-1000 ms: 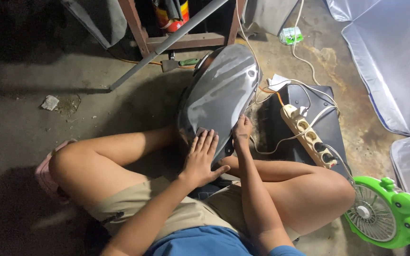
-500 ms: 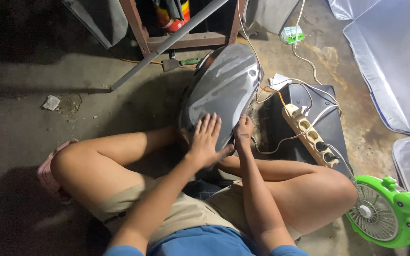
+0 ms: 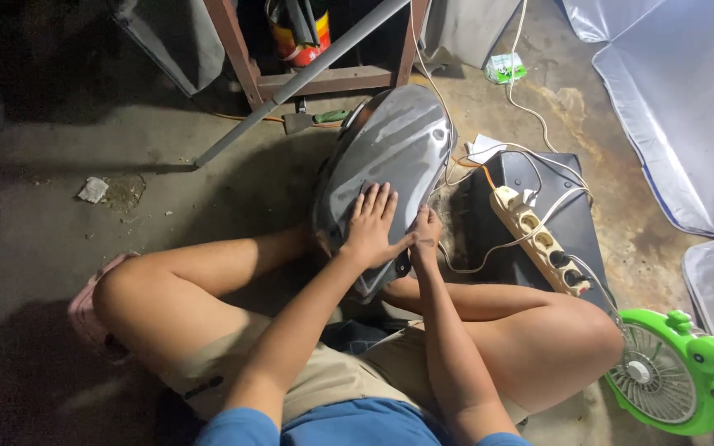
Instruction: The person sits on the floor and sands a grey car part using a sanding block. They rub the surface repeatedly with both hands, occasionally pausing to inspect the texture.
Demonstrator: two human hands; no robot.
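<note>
I sit cross-legged on a concrete floor with a glossy dark grey curved body panel [image 3: 390, 149] lying between my knees. My left hand [image 3: 371, 225] lies flat on the panel's near half, fingers spread and pointing away from me. My right hand [image 3: 426, 237] is curled against the panel's right edge, just beside the left hand; I cannot tell whether it holds anything small.
A cream power strip [image 3: 539, 239] with white cables lies on a black panel [image 3: 568, 219] at the right. A green fan [image 3: 675, 372] stands at the lower right. A metal pipe [image 3: 307, 74], wooden frame [image 3: 324, 81], paint can [image 3: 299, 33] and silver sheeting [image 3: 671, 99] are beyond.
My left hand has slid farther up the panel, away from me. The right hand stays at the panel's right edge.
</note>
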